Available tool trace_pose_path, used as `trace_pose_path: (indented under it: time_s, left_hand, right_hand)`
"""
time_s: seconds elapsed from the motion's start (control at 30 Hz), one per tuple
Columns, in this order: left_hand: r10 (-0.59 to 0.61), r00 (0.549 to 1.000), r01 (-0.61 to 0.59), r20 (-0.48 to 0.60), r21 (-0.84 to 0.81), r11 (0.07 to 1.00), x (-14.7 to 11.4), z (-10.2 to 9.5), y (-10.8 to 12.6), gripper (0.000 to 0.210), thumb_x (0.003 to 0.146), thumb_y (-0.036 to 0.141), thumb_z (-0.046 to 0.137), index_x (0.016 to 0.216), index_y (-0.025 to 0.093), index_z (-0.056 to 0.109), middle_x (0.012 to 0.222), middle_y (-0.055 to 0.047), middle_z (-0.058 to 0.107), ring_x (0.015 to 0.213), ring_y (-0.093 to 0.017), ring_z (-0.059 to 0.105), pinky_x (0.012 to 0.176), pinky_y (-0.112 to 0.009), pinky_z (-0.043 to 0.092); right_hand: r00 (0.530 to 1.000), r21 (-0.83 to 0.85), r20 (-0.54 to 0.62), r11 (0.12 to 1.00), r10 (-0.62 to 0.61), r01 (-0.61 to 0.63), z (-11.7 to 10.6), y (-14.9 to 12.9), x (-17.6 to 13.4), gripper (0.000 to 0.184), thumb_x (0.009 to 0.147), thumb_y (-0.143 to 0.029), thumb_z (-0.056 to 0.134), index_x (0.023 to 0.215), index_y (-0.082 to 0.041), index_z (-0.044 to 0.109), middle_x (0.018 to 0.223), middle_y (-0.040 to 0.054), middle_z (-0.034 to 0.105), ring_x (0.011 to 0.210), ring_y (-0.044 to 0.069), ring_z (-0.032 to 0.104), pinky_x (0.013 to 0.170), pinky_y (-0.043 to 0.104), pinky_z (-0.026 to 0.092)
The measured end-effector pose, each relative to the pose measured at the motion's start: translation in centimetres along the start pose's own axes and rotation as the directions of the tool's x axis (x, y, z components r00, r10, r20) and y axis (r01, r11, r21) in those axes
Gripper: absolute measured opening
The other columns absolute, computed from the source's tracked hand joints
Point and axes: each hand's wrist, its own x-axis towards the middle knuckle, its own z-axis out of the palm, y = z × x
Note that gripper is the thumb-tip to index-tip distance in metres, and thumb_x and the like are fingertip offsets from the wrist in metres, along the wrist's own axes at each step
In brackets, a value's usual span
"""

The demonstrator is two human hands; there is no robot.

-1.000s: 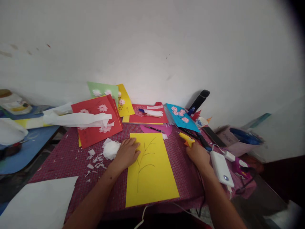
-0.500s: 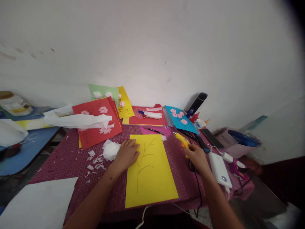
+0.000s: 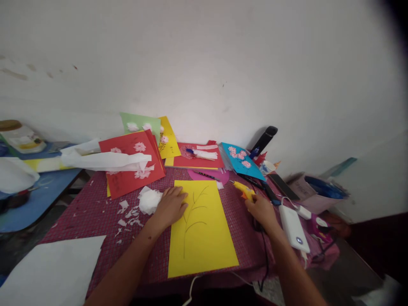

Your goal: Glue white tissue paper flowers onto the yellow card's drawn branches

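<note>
A yellow sheet of paper (image 3: 204, 238) lies in front of me, with a branch drawn on it in dark lines. My left hand (image 3: 172, 206) rests flat on its upper left edge, fingers stretched out. Touching or just beside that hand is a crumpled white tissue ball (image 3: 149, 200). My right hand (image 3: 261, 210) grips the handle of a yellow glue gun (image 3: 244, 189), right of the sheet. Its nozzle points left and away from me, apart from the paper. A dark cord runs down from below that hand.
Torn white scraps (image 3: 129, 216) lie left of the sheet. Red flower cards (image 3: 127, 178), a blue flower card (image 3: 244, 163) and a pen (image 3: 207, 175) are farther back. A white power bank (image 3: 293, 229) lies at right. Large white paper (image 3: 54, 272) sits front left.
My right hand and the glue gun have shifted very slightly, the gun's handle now more covered by the fingers. My left hand stays on the yellow sheet.
</note>
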Motion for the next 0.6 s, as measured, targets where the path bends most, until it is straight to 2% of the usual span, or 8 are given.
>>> trace_pose_path:
  time_s: [0.17, 0.23, 0.3, 0.33, 0.4, 0.47, 0.5, 0.6]
  left_hand:
    - [-0.007, 1.000, 0.007, -0.009, -0.020, 1.000, 0.0, -0.1, 0.1, 0.029, 0.085, 0.027, 0.055, 0.113, 0.025, 0.063, 0.127, -0.009, 0.056, 0.120, -0.027, 0.049, 0.105, -0.046, 0.035]
    - [-0.009, 1.000, 0.008, -0.007, -0.023, 1.000, 0.0, -0.1, 0.1, 0.028, 0.085, 0.026, 0.055, 0.112, 0.025, 0.063, 0.127, -0.009, 0.056, 0.119, -0.027, 0.049, 0.104, -0.045, 0.035]
    - [-0.010, 1.000, 0.010, -0.002, -0.024, 1.000, 0.0, -0.1, 0.1, 0.028, 0.085, 0.026, 0.055, 0.112, 0.025, 0.063, 0.128, -0.009, 0.056, 0.120, -0.027, 0.049, 0.104, -0.045, 0.035]
    - [-0.014, 1.000, 0.014, 0.001, -0.024, 1.000, 0.0, -0.1, 0.1, 0.028, 0.085, 0.027, 0.056, 0.112, 0.024, 0.063, 0.129, -0.009, 0.055, 0.120, -0.028, 0.048, 0.105, -0.045, 0.034]
    - [-0.023, 1.000, 0.024, 0.007, -0.024, 0.999, 0.0, -0.1, 0.1, 0.029, 0.086, 0.028, 0.055, 0.113, 0.024, 0.063, 0.129, -0.010, 0.055, 0.121, -0.028, 0.047, 0.105, -0.045, 0.033]
    - [-0.030, 0.999, 0.030, 0.018, -0.023, 0.999, 0.0, -0.1, 0.1, 0.029, 0.086, 0.029, 0.054, 0.113, 0.024, 0.063, 0.129, -0.009, 0.055, 0.121, -0.027, 0.047, 0.105, -0.045, 0.033]
    - [-0.030, 0.999, 0.031, 0.023, -0.022, 0.999, 0.0, -0.2, 0.2, 0.028, 0.087, 0.029, 0.054, 0.113, 0.024, 0.063, 0.128, -0.009, 0.055, 0.120, -0.027, 0.048, 0.105, -0.045, 0.033]
    - [-0.031, 0.999, 0.031, 0.037, -0.019, 0.999, 0.0, -0.3, 0.2, 0.028, 0.087, 0.029, 0.055, 0.113, 0.024, 0.063, 0.128, -0.009, 0.055, 0.120, -0.027, 0.048, 0.105, -0.044, 0.032]
  right_hand:
    - [0.996, -0.271, 0.083, 0.963, 0.023, 0.001, -0.3, 0.5, 0.8, 0.033, 0.086, -0.034, 0.048, 0.097, -0.012, 0.070, 0.091, 0.0191, 0.072, 0.083, 0.029, 0.070, 0.068, 0.033, 0.047]
    - [0.999, -0.316, 0.037, 0.949, -0.001, 0.013, -0.6, 0.5, 0.7, 0.034, 0.087, -0.032, 0.046, 0.099, -0.010, 0.069, 0.094, 0.0213, 0.070, 0.084, 0.030, 0.069, 0.070, 0.035, 0.047]
    - [0.994, -0.306, -0.070, 0.950, -0.088, 0.062, -0.9, -0.3, 0.6, 0.035, 0.089, -0.033, 0.047, 0.105, -0.009, 0.067, 0.101, 0.0225, 0.068, 0.089, 0.030, 0.067, 0.074, 0.035, 0.047]
    - [0.980, -0.274, -0.131, 0.955, -0.152, 0.112, -1.0, -1.1, 0.6, 0.036, 0.090, -0.034, 0.048, 0.109, -0.010, 0.066, 0.105, 0.0222, 0.067, 0.093, 0.029, 0.066, 0.078, 0.035, 0.047]
    - [0.927, -0.159, -0.186, 0.941, -0.326, 0.299, -0.8, -3.5, 0.8, 0.033, 0.092, -0.030, 0.046, 0.111, -0.012, 0.065, 0.109, 0.0180, 0.067, 0.102, 0.026, 0.063, 0.086, 0.032, 0.044]
    - [0.875, -0.046, -0.128, 0.884, -0.467, 0.465, 0.2, -6.8, 1.6, 0.030, 0.093, -0.029, 0.044, 0.108, -0.014, 0.066, 0.110, 0.0140, 0.068, 0.103, 0.023, 0.062, 0.090, 0.030, 0.043]
    - [0.864, -0.007, -0.100, 0.869, -0.494, 0.496, 0.9, -8.5, 2.1, 0.031, 0.093, -0.028, 0.045, 0.110, -0.014, 0.066, 0.111, 0.0136, 0.068, 0.105, 0.023, 0.061, 0.092, 0.029, 0.041]
    - [0.893, 0.021, 0.002, 0.893, -0.450, 0.450, 3.2, -13.2, 4.2, 0.030, 0.089, -0.025, 0.051, 0.112, -0.013, 0.067, 0.113, 0.0135, 0.069, 0.106, 0.022, 0.060, 0.091, 0.027, 0.041]
